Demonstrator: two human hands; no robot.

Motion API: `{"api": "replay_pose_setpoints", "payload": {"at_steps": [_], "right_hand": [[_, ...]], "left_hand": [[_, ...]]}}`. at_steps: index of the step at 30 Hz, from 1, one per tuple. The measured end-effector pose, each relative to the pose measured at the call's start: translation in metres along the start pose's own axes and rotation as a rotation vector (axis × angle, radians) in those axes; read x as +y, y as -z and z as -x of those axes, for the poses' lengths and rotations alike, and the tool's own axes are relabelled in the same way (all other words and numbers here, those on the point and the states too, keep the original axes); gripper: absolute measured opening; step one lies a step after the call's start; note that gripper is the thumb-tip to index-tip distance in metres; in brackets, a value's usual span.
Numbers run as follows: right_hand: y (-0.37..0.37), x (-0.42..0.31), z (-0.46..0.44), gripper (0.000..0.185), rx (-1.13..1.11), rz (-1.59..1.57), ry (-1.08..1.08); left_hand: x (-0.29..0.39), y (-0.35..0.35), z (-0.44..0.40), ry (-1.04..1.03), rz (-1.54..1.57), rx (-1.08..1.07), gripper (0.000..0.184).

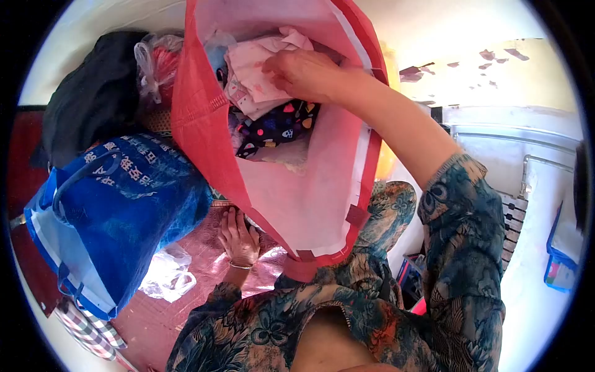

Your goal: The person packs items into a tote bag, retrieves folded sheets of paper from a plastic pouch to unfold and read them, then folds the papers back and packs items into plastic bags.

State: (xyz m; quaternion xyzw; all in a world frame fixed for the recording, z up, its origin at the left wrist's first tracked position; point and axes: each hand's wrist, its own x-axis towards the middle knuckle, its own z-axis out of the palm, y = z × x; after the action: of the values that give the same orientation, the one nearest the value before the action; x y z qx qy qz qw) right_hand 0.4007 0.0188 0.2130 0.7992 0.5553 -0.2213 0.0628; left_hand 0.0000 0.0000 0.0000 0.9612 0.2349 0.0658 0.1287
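Observation:
A large red bag (201, 118) with a pale lining gapes in front of me. Inside it, my right hand (304, 75) has its fingers curled on a folded pale pink garment (248, 62), apparently gripping it. Beneath lies a dark patterned cloth (279, 127) with colourful motifs. My left hand (238, 240) rests with fingers stretched out on the dark red surface (204, 266), just beside the bag's lower left side. It holds nothing, and a bracelet circles the wrist.
At left stands a blue bag (130, 192) with white lettering, near a black cloth bundle (93, 93). A clear plastic bag (167, 273) lies on the red surface. Another plastic bag (160, 65) with red contents sits behind. Checked slippers (90, 332) are at lower left; pipes (514, 139) run along the right wall.

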Motion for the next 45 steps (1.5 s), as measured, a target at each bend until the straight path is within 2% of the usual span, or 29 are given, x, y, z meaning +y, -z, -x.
{"api": "replay_pose_setpoints", "payload": {"at_steps": [2,5,6,9,12,16,18,19,20,22,23,24,25,26,27,28,29,30,31,32,35,38,41,44,45], "right_hand": [[-0.009,0.006,-0.013,0.048,0.023,0.026,0.017],[-0.034,0.032,-0.028,0.048,0.224,0.024,-0.202],[-0.036,0.035,-0.034,0.051,0.303,0.008,-0.206],[-0.047,0.043,-0.039,0.055,0.244,-0.173,-0.260],[-0.069,0.045,-0.041,0.060,0.295,-0.256,-0.242],[-0.047,0.053,-0.020,0.051,0.289,-0.263,-0.094],[-0.021,0.035,0.012,0.043,0.259,-0.272,0.023],[-0.005,0.019,0.037,0.036,0.376,-0.415,0.089],[0.007,0.008,0.064,0.031,0.495,-0.557,0.159],[0.008,0.008,0.105,0.026,0.851,-0.836,0.266],[0.005,0.019,0.122,0.023,1.105,-0.764,0.284],[-0.005,0.036,0.140,0.024,1.247,-0.783,0.144],[-0.015,0.044,0.161,0.028,1.298,-0.866,-0.032],[-0.039,0.067,0.167,0.034,1.294,-1.001,-0.133],[-0.071,0.094,0.170,0.043,1.188,-0.985,-0.380],[-0.107,0.113,0.175,0.059,0.959,-1.022,-0.583],[-0.107,0.099,0.188,0.075,0.723,-1.046,-0.708],[-0.133,0.096,0.190,0.083,0.732,-1.174,-0.715],[-0.149,0.089,0.186,0.077,0.722,-1.337,-0.769],[-0.161,0.083,0.187,0.065,0.693,-1.521,-0.651],[-0.210,0.072,0.159,0.046,0.927,-1.770,-0.459],[-0.199,0.061,0.159,0.047,0.981,-1.760,-0.381],[-0.200,0.073,0.164,0.048,0.954,-1.761,-0.364],[-0.212,0.098,0.158,0.051,1.020,-1.425,-0.555],[-0.209,0.097,0.159,0.053,1.019,-1.507,-0.582]], "left_hand": [[-0.004,0.006,0.002,0.006,0.025,-0.027,0.053],[0.006,-0.001,-0.004,-0.015,0.012,0.020,0.051],[0.002,-0.002,-0.004,0.000,0.001,0.007,0.052],[0.000,-0.008,0.008,0.037,-0.002,-0.048,0.054],[0.002,-0.011,0.007,0.034,0.000,-0.074,0.055],[-0.001,0.000,0.003,-0.067,-0.005,-0.097,0.052],[-0.010,-0.024,0.011,-0.013,0.006,-0.075,0.056],[-0.012,-0.032,0.014,0.017,0.009,-0.066,0.059],[-0.008,-0.021,0.005,-0.031,0.126,0.124,0.059],[0.008,-0.001,-0.008,-0.069,0.190,0.225,0.056],[0.002,-0.010,0.000,-0.030,0.057,0.130,0.059],[-0.004,-0.018,0.008,-0.005,-0.079,0.031,0.061],[-0.005,-0.015,0.010,-0.017,-0.083,0.023,0.063],[-0.006,-0.015,0.005,-0.028,-0.086,0.024,0.065],[-0.005,-0.015,0.005,-0.032,-0.092,0.025,0.065],[-0.004,-0.014,0.006,-0.029,-0.096,0.018,0.065],[-0.003,-0.015,0.003,-0.030,-0.093,0.032,0.065],[-0.002,-0.015,0.001,-0.027,-0.097,0.032,0.065],[-0.001,-0.015,0.001,-0.023,-0.097,0.033,0.065],[0.000,-0.016,0.001,-0.017,-0.099,0.033,0.065],[-0.001,-0.016,0.003,-0.010,-0.118,0.024,0.066],[-0.001,-0.014,0.003,0.005,-0.139,0.020,0.066],[0.001,-0.014,0.006,0.022,-0.144,0.013,0.066],[0.004,-0.013,0.006,0.024,-0.152,0.011,0.066],[0.006,-0.013,0.006,0.026,-0.158,0.007,0.066]]}}
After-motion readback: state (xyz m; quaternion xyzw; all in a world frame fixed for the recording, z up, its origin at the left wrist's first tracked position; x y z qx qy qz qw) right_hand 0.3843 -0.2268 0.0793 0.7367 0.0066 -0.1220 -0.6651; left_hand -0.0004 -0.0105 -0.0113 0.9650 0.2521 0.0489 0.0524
